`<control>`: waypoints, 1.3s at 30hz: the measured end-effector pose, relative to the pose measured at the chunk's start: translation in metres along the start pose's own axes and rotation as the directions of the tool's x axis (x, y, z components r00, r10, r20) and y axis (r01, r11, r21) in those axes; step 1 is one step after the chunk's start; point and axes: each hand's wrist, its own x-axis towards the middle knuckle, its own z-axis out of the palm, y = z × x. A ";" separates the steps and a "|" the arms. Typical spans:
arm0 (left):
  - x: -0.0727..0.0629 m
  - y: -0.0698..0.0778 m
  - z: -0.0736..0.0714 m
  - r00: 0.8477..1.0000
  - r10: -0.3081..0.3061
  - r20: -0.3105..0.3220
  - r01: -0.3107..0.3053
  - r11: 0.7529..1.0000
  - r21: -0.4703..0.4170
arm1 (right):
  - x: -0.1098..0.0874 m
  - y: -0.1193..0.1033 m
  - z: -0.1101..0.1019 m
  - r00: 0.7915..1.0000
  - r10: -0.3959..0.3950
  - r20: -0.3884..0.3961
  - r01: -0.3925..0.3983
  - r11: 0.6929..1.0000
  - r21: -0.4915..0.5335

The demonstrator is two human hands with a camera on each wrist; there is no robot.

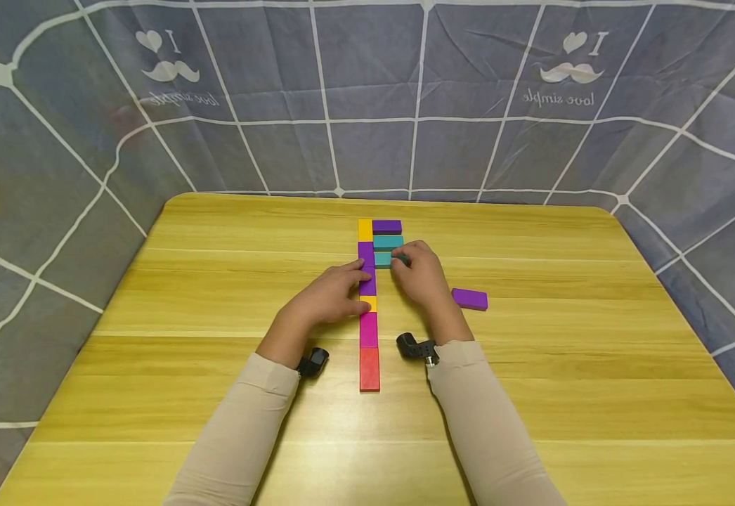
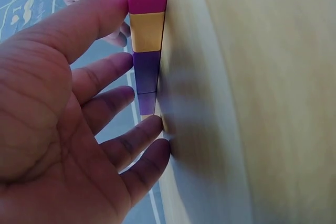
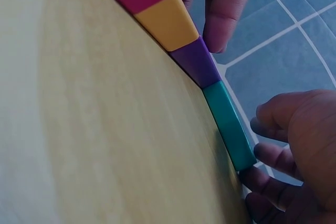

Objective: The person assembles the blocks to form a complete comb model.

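In the head view my left hand point(image 1: 336, 294) rests along a column of coloured blocks, fingers spread. Its fingertips lie on two purple blocks point(image 1: 367, 281) and its thumb on a small yellow block point(image 1: 372, 303). The left wrist view shows the left fingertips point(image 2: 126, 61) against the column's side. My right hand point(image 1: 423, 275) is at the outer end of a teal block point(image 1: 383, 260), which juts right from the column. In the right wrist view its fingers touch that end of the teal block point(image 3: 228, 124), while the thumb point(image 3: 270, 107) stands off it.
Another teal block point(image 1: 388, 243) and a dark purple block point(image 1: 386, 227) lie farther back, beside a yellow block point(image 1: 365, 230). Magenta point(image 1: 368, 330) and red point(image 1: 369, 370) blocks form the near end. A loose purple block point(image 1: 470, 299) lies right of my right wrist.
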 end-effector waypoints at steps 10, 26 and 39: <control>0.000 0.000 0.001 1.000 -0.004 0.003 0.004 1.000 -0.008 | 0.001 0.001 0.001 1.000 -0.003 -0.011 0.003 1.000 0.006; 0.000 0.000 0.000 1.000 0.012 -0.003 -0.012 1.000 0.014 | 0.001 0.002 -0.001 1.000 -0.004 -0.027 0.004 1.000 0.025; 0.000 -0.001 0.000 0.999 0.044 -0.004 -0.044 0.999 0.026 | 0.000 0.000 -0.002 1.000 0.004 -0.021 -0.004 0.999 0.040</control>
